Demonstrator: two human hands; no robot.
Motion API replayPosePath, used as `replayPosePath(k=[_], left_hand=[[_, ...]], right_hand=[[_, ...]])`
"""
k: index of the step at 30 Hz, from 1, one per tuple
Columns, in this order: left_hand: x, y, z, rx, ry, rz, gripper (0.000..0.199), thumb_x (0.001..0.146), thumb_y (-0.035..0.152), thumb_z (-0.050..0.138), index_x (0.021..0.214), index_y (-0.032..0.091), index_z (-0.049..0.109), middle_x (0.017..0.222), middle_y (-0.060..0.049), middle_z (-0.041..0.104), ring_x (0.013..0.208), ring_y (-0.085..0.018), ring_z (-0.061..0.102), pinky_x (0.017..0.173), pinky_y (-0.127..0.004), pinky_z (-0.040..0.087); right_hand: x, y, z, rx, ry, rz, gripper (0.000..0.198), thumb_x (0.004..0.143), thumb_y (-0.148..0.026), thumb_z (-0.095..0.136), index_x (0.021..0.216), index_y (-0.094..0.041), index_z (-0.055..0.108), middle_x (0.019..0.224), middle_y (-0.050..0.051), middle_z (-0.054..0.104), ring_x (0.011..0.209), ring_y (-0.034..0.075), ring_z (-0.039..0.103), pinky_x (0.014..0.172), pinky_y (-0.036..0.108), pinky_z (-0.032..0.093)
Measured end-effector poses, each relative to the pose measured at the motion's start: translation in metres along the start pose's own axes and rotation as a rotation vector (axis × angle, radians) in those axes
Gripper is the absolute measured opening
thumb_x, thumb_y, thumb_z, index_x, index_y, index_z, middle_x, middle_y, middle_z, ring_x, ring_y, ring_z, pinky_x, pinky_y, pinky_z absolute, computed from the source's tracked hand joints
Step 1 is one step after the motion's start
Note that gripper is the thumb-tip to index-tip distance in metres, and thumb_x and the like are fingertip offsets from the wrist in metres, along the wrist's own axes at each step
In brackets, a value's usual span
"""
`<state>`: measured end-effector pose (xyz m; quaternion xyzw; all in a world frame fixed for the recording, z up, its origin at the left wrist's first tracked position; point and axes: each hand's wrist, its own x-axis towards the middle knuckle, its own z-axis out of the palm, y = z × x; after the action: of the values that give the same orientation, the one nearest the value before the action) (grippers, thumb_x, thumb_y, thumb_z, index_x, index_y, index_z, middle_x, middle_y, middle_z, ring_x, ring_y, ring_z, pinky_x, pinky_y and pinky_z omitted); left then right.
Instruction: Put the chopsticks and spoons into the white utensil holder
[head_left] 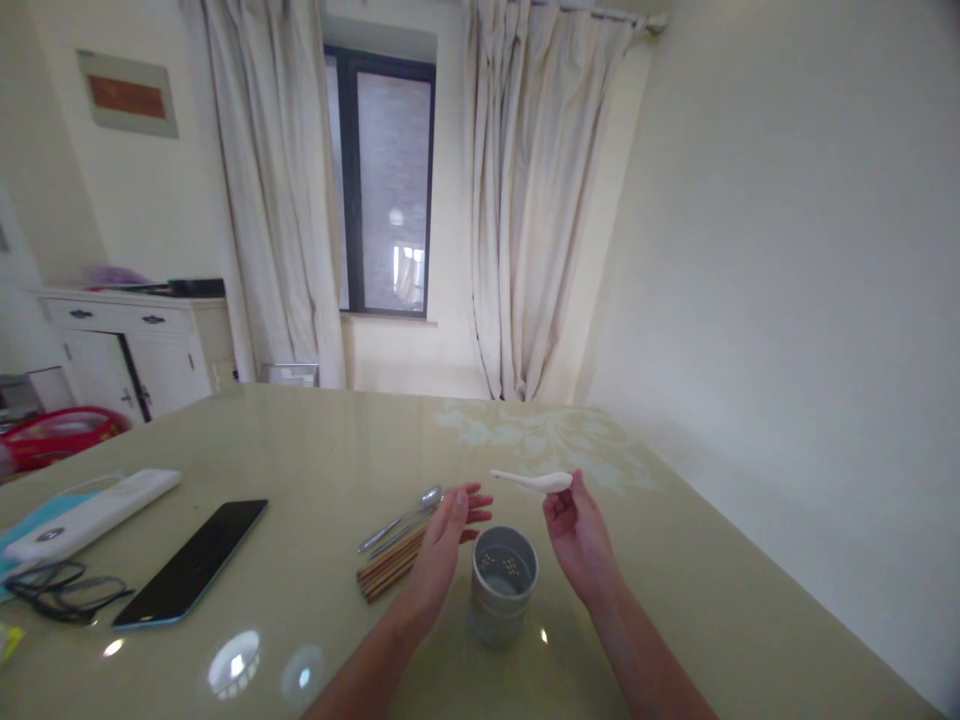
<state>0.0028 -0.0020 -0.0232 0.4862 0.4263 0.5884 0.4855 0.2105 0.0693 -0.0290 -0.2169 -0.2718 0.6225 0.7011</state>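
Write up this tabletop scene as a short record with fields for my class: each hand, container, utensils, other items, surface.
Left hand: open, near the grey cup, nothing visibly held
Right hand: holds a white spoon by its bowl end, handle pointing left
Container: grey cup, upright
Utensils: brown chopsticks beside metal cutlery, left of the cup
Other items: phone, glasses, white device
Surface: glossy table

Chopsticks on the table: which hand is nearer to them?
Left. The left hand is right beside the chopsticks, partly covering them in view; contact can't be told. The right hand is farther off, across the cup, holding the spoon.
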Motion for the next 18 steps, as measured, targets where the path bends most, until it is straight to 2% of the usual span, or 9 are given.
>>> replayPosePath(k=[3, 6, 9, 11, 15, 18], left_hand=[[0.008, -0.003, -0.008, 0.093, 0.134, 0.05, 0.069, 0.098, 0.075, 0.049, 0.136, 0.019, 0.061, 0.134, -0.017, 0.073, 0.118, -0.028, 0.073, 0.098, -0.043, 0.058], [0.012, -0.006, -0.015, 0.363, 0.197, 0.224, 0.051, 0.101, 0.062, 0.054, 0.129, 0.021, 0.066, 0.129, -0.014, 0.075, 0.117, -0.028, 0.071, 0.102, -0.047, 0.056], [0.011, -0.007, -0.019, 0.694, 0.113, 0.406, 0.031, 0.104, 0.047, 0.055, 0.111, 0.026, 0.075, 0.118, -0.009, 0.078, 0.115, -0.03, 0.07, 0.105, -0.052, 0.051], [0.009, -0.008, -0.019, 0.831, 0.05, 0.448, 0.025, 0.104, 0.04, 0.056, 0.105, 0.027, 0.077, 0.111, -0.007, 0.08, 0.111, -0.03, 0.07, 0.103, -0.053, 0.05], [0.008, -0.009, -0.019, 0.867, -0.066, 0.492, 0.021, 0.104, 0.033, 0.056, 0.106, 0.029, 0.077, 0.107, -0.006, 0.081, 0.102, -0.029, 0.073, 0.095, -0.046, 0.055], [0.011, -0.007, -0.023, 0.861, -0.073, 0.487, 0.022, 0.103, 0.032, 0.056, 0.098, 0.029, 0.076, 0.1, -0.006, 0.08, 0.096, -0.027, 0.073, 0.088, -0.04, 0.057]], right_hand=[[-0.005, 0.016, 0.006, -0.089, 0.004, 0.04, 0.041, 0.065, -0.046, 0.104, 0.087, -0.024, 0.076, 0.083, -0.002, 0.079, 0.069, 0.013, 0.071, 0.066, 0.024, 0.064], [-0.014, 0.028, 0.013, -0.212, -0.042, 0.068, 0.044, 0.065, -0.052, 0.102, 0.081, -0.023, 0.073, 0.075, -0.003, 0.073, 0.067, 0.014, 0.068, 0.063, 0.025, 0.06], [-0.024, 0.033, 0.018, -0.337, -0.128, 0.13, 0.045, 0.073, -0.058, 0.096, 0.079, -0.021, 0.07, 0.07, -0.002, 0.069, 0.063, 0.015, 0.064, 0.058, 0.025, 0.053], [-0.029, 0.034, 0.02, -0.39, -0.171, 0.174, 0.046, 0.077, -0.06, 0.092, 0.08, -0.02, 0.068, 0.068, -0.003, 0.067, 0.061, 0.013, 0.061, 0.055, 0.023, 0.047], [-0.033, 0.034, 0.022, -0.44, -0.201, 0.196, 0.05, 0.077, -0.064, 0.09, 0.078, -0.02, 0.067, 0.065, -0.004, 0.065, 0.058, 0.012, 0.057, 0.053, 0.021, 0.041], [-0.032, 0.032, 0.024, -0.473, -0.194, 0.188, 0.05, 0.074, -0.065, 0.092, 0.087, -0.02, 0.075, 0.077, 0.0, 0.073, 0.067, 0.015, 0.065, 0.059, 0.024, 0.048]])
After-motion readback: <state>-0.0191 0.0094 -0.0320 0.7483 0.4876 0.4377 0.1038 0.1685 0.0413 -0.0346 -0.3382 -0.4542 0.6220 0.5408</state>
